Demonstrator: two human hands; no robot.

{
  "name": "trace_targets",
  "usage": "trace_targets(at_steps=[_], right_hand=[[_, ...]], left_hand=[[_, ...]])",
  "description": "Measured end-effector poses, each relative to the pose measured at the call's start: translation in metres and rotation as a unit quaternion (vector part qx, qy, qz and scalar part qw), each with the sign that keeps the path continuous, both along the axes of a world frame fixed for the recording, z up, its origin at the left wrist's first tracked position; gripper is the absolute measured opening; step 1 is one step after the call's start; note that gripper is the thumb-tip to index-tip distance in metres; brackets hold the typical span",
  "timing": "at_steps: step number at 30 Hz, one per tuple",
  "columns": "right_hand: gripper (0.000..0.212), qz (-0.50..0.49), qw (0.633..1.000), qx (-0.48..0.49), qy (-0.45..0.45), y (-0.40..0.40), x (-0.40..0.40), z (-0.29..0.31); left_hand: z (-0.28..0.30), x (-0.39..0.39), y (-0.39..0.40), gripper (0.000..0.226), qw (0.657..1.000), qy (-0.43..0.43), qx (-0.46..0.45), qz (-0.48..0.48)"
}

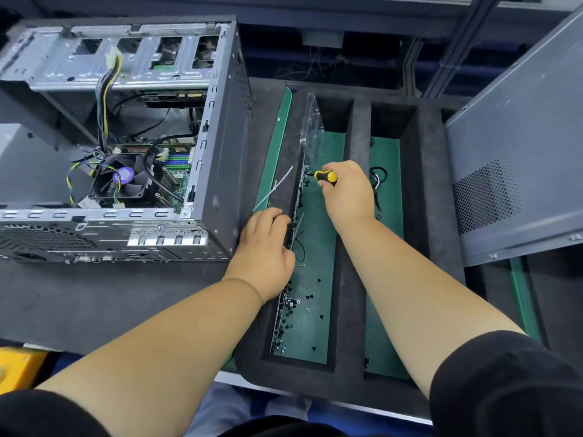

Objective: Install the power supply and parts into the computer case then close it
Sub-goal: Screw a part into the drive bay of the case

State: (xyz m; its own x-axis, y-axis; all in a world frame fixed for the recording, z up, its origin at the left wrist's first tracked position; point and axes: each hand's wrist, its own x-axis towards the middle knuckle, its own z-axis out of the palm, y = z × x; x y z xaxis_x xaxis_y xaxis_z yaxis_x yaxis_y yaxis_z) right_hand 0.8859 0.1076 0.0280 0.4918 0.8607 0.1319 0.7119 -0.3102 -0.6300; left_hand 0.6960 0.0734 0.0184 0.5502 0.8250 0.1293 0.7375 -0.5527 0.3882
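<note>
Gripping a yellow-and-black screwdriver (326,177), the right hand (345,192) hovers over the foam tray (351,298), above loose black screws (288,305) on its green floor. Left hand (266,250) rests on the tray's left wall, fingers curled over the edge, holding nothing visible. Open case (217,146) lies left of the tray; side panel (517,152) leans at right.

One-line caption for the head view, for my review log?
Right hand grips a yellow-and-black screwdriver over the foam tray of screws; left hand rests on its edge, beside the open computer case.

Open computer case (126,146), side panel (517,171) off
</note>
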Motion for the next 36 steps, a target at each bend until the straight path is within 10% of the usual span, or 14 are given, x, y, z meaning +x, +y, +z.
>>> trace_targets(at_steps=[19, 21, 28, 36], right_hand=[[0.014, -0.108, 0.94, 0.184, 0.266, -0.095, 0.031, 0.103], [0.013, -0.11, 0.929, 0.198, 0.291, -0.105, 0.034, 0.122], [0.017, -0.091, 0.904, 0.236, 0.344, -0.128, 0.04, 0.173], [0.017, -0.065, 0.905, 0.264, 0.328, -0.131, 0.038, 0.196]], left_hand=[[0.023, 0.004, -0.006, 0.046, 0.994, -0.059, -0.083, -0.033], [0.047, 0.019, -0.008, 0.038, 0.955, -0.191, -0.224, 0.042], [0.127, 0.059, 0.002, 0.014, 0.636, -0.525, -0.536, 0.182], [0.161, 0.07, -0.004, 0.019, 0.604, -0.505, -0.6, 0.141]])
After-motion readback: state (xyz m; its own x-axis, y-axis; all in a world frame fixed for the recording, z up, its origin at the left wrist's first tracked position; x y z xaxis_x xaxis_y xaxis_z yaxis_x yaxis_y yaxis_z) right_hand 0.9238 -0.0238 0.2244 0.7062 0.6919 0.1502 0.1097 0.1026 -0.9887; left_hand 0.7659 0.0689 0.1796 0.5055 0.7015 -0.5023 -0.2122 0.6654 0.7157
